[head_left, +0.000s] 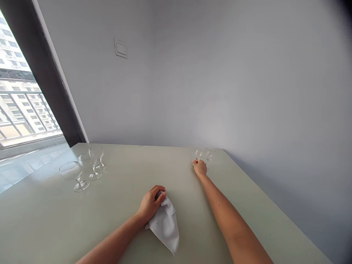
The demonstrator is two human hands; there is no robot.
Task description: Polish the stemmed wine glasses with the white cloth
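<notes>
While the left hand (154,201) grips the white cloth (166,224) near the tabletop's (118,205) middle, the right hand (200,167) reaches to the far right, fingers curled at a glass (198,153)'s stem. Another glass (210,154) stands just beside it; three glasses (88,167) stand at left.

The right hand (200,167) covers part of the far glasses (204,153), so its exact grip is not clear. The left hand (153,200) hides one part of the cloth (165,225). Both forearms are cut by the lower edge, and the table (118,227) also continues outside the view.
</notes>
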